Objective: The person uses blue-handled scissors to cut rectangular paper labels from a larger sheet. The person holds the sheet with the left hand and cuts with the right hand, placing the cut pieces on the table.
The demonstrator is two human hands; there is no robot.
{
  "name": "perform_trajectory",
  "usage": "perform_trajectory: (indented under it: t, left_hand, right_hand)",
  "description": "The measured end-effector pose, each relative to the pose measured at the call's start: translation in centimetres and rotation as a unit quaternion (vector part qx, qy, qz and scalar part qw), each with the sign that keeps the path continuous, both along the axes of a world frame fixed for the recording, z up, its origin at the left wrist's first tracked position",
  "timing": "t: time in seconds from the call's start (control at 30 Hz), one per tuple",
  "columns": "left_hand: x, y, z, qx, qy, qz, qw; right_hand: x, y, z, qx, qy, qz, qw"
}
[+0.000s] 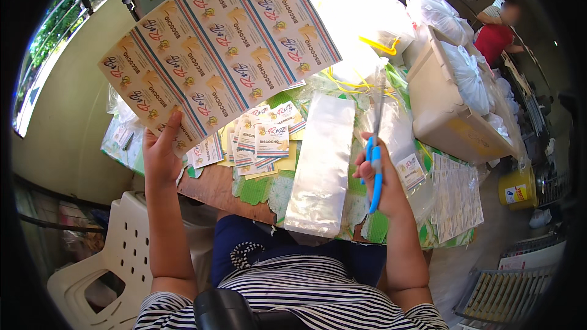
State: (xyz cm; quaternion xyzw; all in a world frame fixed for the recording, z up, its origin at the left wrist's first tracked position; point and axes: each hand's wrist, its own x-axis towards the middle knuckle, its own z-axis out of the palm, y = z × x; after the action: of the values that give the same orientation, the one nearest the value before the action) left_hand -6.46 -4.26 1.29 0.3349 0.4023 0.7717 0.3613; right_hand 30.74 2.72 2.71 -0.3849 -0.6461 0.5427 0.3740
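My left hand (pixel 164 150) pinches the lower corner of a large sheet of printed labels (pixel 214 55), raised above the far left of the table. My right hand (pixel 382 174) is closed round blue-handled scissors (pixel 375 171), their blades pointing up and away. Between my hands lies a stack of clear plastic bags (pixel 321 165). A pile of cut labels (pixel 269 134) rests on the table beyond my left hand, partly under the raised sheet. To the right of the scissors, a single label (pixel 410 170) lies on clear plastic.
On the right, a beige crate (pixel 443 98) holds several filled plastic bags. More label sheets (pixel 455 198) hang over the table's right edge. A yellow curved strip (pixel 379 45) lies farther back. A white plastic chair (pixel 116 256) stands at left; a person in red (pixel 494 43) is at far right.
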Motion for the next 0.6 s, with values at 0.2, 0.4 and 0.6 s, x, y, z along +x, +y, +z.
perform_trajectory:
  t: [0.2, 0.4, 0.6]
  left_hand:
    - [0.3, -1.3, 0.9, 0.002, 0.004, 0.009, 1.000]
    - [1.0, -2.4, 1.5, -0.018, 0.020, -0.006, 1.000]
    - [1.2, -2.7, 1.6, -0.014, 0.031, -0.025, 0.999]
  right_hand:
    - [-2.5, -1.2, 0.9, -0.016, -0.105, 0.183, 0.977]
    - [-4.1, -1.1, 1.9, -0.045, -0.018, 0.230, 0.972]
    - [-4.3, -1.0, 1.9, -0.054, -0.006, 0.241, 0.969]
